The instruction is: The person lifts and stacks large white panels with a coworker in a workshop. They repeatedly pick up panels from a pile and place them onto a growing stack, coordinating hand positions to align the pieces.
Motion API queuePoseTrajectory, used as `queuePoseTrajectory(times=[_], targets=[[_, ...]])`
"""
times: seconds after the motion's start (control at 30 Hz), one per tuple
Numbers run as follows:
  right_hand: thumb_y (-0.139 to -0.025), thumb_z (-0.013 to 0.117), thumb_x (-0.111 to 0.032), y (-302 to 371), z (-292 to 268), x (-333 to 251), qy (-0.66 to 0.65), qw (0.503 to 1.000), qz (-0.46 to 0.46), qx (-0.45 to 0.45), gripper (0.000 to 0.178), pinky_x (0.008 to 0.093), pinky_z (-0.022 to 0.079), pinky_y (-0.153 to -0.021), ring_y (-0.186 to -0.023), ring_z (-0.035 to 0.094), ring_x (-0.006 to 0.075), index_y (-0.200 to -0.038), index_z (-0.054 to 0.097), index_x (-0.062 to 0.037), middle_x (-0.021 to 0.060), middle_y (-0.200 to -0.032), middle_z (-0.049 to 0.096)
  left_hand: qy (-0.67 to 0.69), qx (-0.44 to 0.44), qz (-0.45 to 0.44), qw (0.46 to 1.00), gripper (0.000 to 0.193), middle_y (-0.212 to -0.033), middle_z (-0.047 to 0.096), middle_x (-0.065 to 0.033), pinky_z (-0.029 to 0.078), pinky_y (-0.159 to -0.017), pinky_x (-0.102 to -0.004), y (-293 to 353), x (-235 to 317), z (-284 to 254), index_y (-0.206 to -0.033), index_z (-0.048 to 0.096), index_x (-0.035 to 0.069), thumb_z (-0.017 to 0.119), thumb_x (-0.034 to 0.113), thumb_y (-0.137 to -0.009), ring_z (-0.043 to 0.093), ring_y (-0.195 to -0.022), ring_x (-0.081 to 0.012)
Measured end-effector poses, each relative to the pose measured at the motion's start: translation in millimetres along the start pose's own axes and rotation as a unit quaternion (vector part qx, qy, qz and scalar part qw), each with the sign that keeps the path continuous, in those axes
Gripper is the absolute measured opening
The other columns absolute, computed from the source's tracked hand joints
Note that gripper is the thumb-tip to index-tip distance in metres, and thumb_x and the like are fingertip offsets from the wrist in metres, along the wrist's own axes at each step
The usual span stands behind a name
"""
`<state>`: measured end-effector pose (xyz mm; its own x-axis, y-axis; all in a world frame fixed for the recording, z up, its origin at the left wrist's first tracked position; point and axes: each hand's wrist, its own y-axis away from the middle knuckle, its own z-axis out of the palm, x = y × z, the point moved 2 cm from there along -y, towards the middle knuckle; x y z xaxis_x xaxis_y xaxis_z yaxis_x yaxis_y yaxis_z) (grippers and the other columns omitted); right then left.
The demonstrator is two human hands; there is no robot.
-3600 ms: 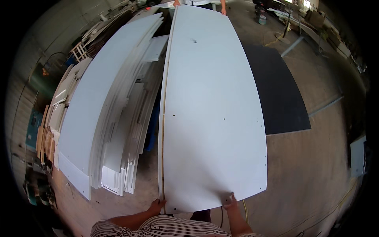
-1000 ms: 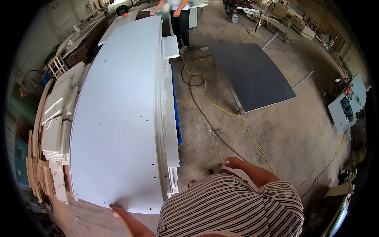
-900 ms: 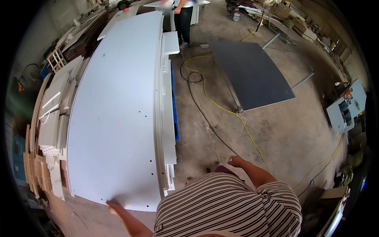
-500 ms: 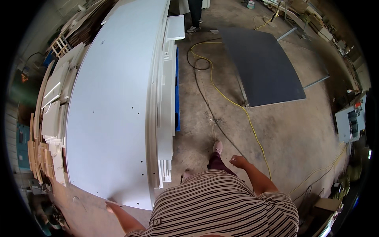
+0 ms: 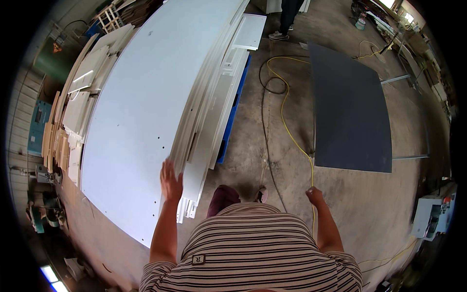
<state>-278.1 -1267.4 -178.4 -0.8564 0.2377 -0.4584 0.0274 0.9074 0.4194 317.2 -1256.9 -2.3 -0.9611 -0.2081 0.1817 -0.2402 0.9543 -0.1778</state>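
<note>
My left hand (image 5: 171, 181) is open, fingers stretched out together, over the near right edge of a large white panel (image 5: 126, 112). Whether the palm touches the panel I cannot tell. Small dark holes dot the panel near its right and near edges. More white boards (image 5: 221, 102) lie stacked beneath and beside it. To my right, above the concrete floor, my right hand (image 5: 315, 196) is curled closed; what it holds, if anything, is too small to make out. It hangs close to a yellow cable (image 5: 290, 136) in the picture.
A dark grey panel (image 5: 351, 107) rests at right on metal supports (image 5: 410, 157). The yellow cable and a black cable (image 5: 266, 131) cross the floor. Blue pallet edging (image 5: 234, 112) shows beside the stack. Another person's legs (image 5: 287, 19) stand far ahead. Board offcuts (image 5: 78, 109) pile up at left.
My left hand has come up from beside the panel's near end to over its right edge. The view has shifted, and the panels now appear turned. My right hand stays curled.
</note>
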Motion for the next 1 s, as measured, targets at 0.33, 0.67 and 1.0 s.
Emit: queuePoseTrajectory(times=[0.33,0.67,1.0], targets=[[-0.079,0.054,-0.03,-88,-16,-79,-0.084,0.994,0.034,-0.062,0.025,0.0348,0.047,-0.064,-0.069,0.061,0.027,-0.083,0.057,-0.0057,0.012,-0.069,0.061,-0.042,-0.024,0.001,0.999,0.065,-0.138,0.016,-0.0243,0.017,-0.105,-0.045,-187,70,54,-0.129,0.033,0.0,0.062,0.021,-0.075,0.016,-0.129,-0.0374],[-0.081,0.054,-0.031,-83,-31,-117,-0.066,0.983,0.109,-0.132,0.028,0.0319,0.047,-0.065,-0.069,0.062,0.0214,-0.082,0.056,-0.0026,0.0113,-0.071,0.062,0.092,-0.068,0.046,0.992,0.049,-0.132,0.025,-0.0174,0.028,-0.094,-0.0471,-259,70,61,-0.116,0.047,0.005,0.063,0.014,-0.071,0.031,-0.115,-0.0374],[-0.083,0.053,-0.025,-187,-76,-188,-0.214,0.97,0.064,-0.098,0.025,0.0298,0.047,-0.067,-0.071,0.062,0.0182,-0.087,0.055,-0.0004,0.0105,-0.075,0.062,0.105,-0.026,-0.046,0.993,0.047,-0.123,0.031,-0.0167,0.033,-0.086,-0.047,-309,91,65,-0.113,0.049,0.005,0.065,0.012,-0.07,0.035,-0.106,-0.036]])
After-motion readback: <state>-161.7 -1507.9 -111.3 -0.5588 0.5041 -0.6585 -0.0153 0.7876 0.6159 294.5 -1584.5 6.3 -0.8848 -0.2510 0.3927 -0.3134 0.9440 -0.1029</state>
